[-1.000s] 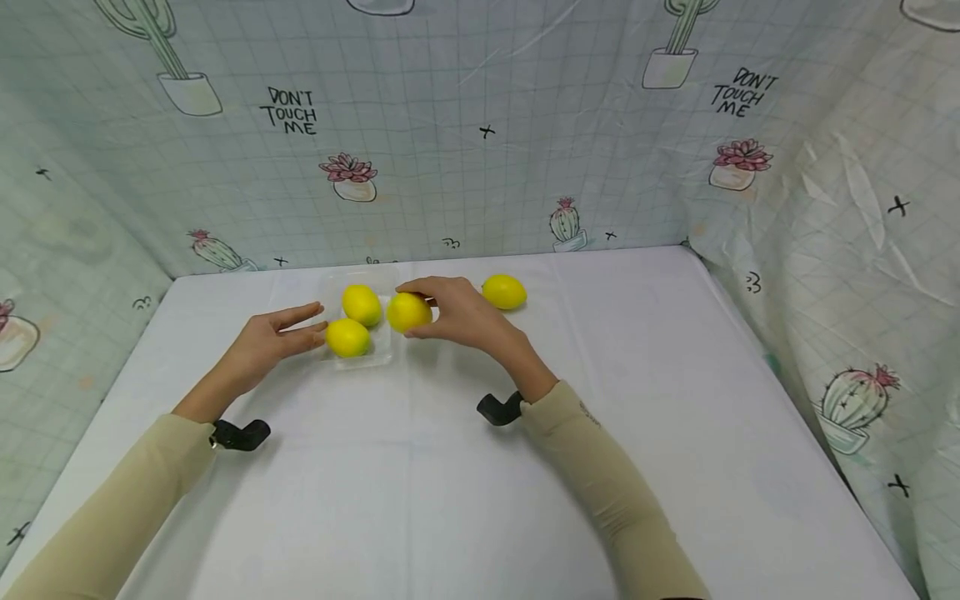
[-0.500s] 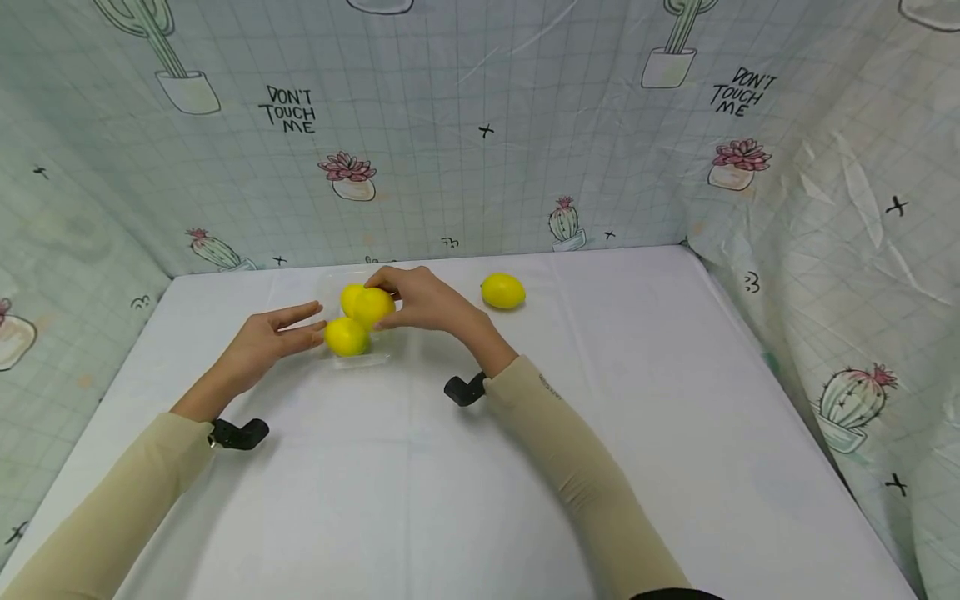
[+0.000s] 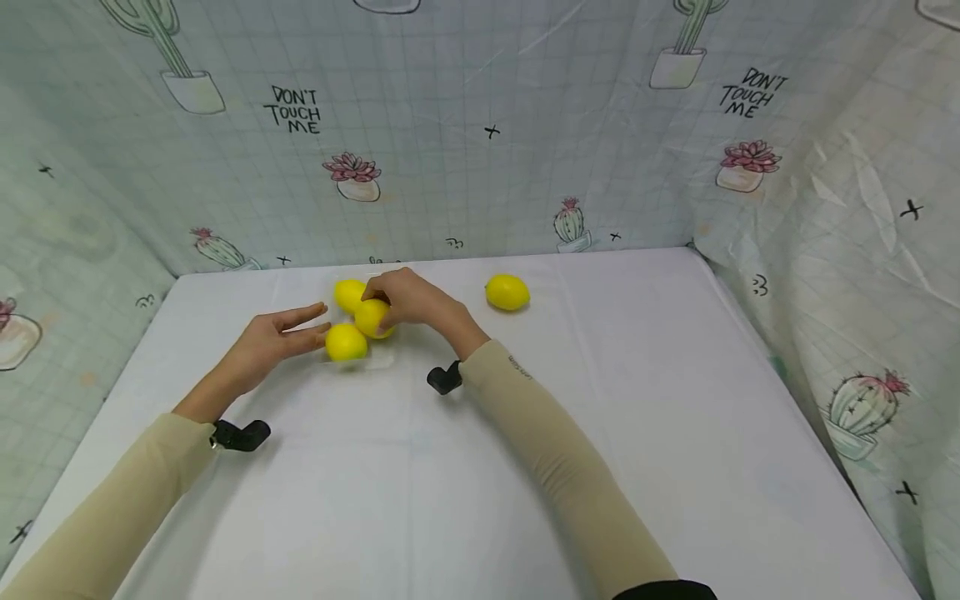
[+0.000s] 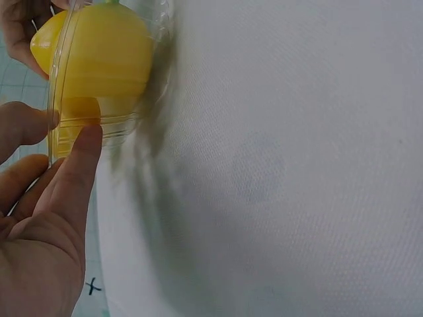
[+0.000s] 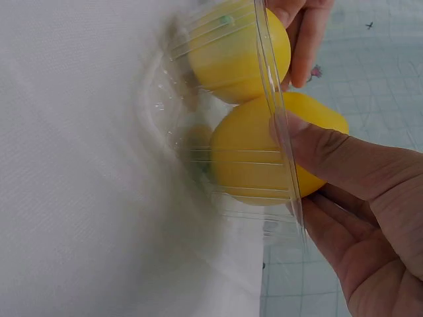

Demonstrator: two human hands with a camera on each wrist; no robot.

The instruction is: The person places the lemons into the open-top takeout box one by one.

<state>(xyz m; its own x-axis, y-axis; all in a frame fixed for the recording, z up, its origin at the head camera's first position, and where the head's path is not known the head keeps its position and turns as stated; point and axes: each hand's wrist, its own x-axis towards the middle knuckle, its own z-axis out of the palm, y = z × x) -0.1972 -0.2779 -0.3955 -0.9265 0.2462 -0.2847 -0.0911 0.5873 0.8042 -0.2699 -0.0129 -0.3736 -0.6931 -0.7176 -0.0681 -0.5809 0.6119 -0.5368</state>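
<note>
A clear plastic container (image 3: 381, 358) stands near the table's back edge with yellow lemons in it. My right hand (image 3: 420, 302) grips one lemon (image 3: 371, 317) at the container's right side, thumb in front and fingers behind. In the right wrist view this lemon (image 5: 244, 155) sits partly below the rim (image 5: 281, 132). Two other lemons lie beside it, one behind (image 3: 348, 294) and one in front (image 3: 346, 342). My left hand (image 3: 266, 346) has its fingers extended, with fingertips touching the container's left side. The left wrist view shows a fingertip (image 4: 91, 135) against the clear wall.
Another lemon (image 3: 507, 292) lies on the white tabletop (image 3: 480, 467) to the right of my right hand. A cloth backdrop (image 3: 442, 167) printed with cacti rises behind the table and along both sides. Black wrist cameras (image 3: 240, 435) are strapped to both wrists.
My right hand has carried its lemon left over the container, then lowered it between the two lemons there. The back lemon has shifted slightly left. My left hand has stayed in place.
</note>
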